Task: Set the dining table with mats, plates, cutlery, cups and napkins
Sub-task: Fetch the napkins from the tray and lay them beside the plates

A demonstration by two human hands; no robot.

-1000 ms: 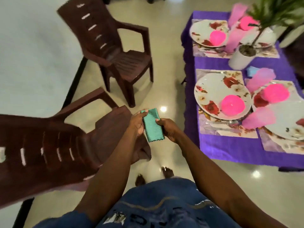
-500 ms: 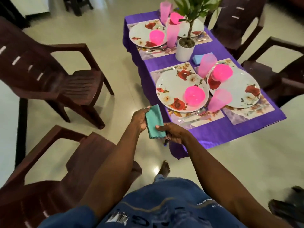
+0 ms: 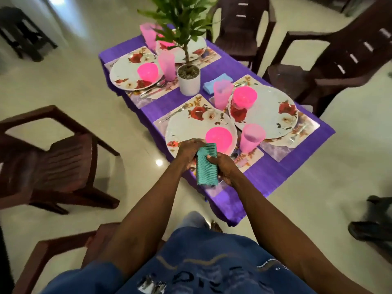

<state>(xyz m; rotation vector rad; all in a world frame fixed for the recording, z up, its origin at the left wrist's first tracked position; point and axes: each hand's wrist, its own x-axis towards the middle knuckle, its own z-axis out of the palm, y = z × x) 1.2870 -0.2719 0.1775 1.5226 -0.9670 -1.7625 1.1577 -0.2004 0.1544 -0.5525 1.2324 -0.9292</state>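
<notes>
Purple table (image 3: 273,172) — four plates, four cups; both hands grip one green napkin (image 3: 206,164).

Purple-clothed table (image 3: 273,168), floral mats (image 3: 254,154), potted plant (image 3: 188,81), perhaps blue napkin (image 3: 215,82)

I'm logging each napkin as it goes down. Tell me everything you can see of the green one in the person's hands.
The green napkin is a teal cloth with a fine ribbed weave, folded into a narrow upright rectangle. The left hand grips its left edge and the right hand its right edge, thumb over the front. It is held in the air at the near end of the table, in front of the nearest floral plate, not yet laid down.
</notes>
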